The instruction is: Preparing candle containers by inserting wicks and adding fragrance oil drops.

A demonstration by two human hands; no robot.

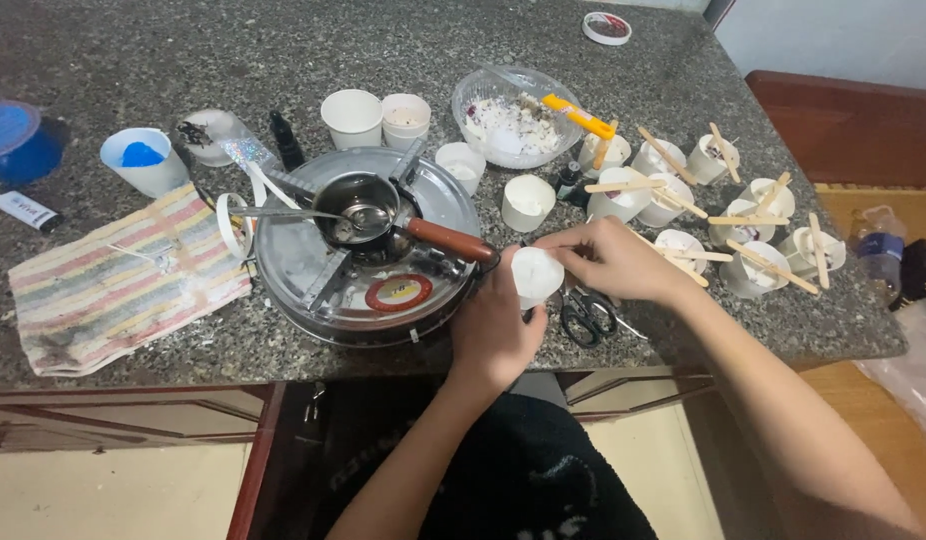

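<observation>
My left hand holds a small white paper cup above the front edge of the granite counter. My right hand has its fingers on the cup's rim from the right side. Just left of the cup, a small metal pot with a brown wooden handle sits on a round steel gas stove, with a spoon resting in it. Black scissors lie on the counter under my right wrist.
Several white cups with wooden sticks across them stand at the right. A clear bowl of white flakes with a yellow tool sits behind. A striped cloth lies left, by a cup with blue contents. Empty cups stand behind the stove.
</observation>
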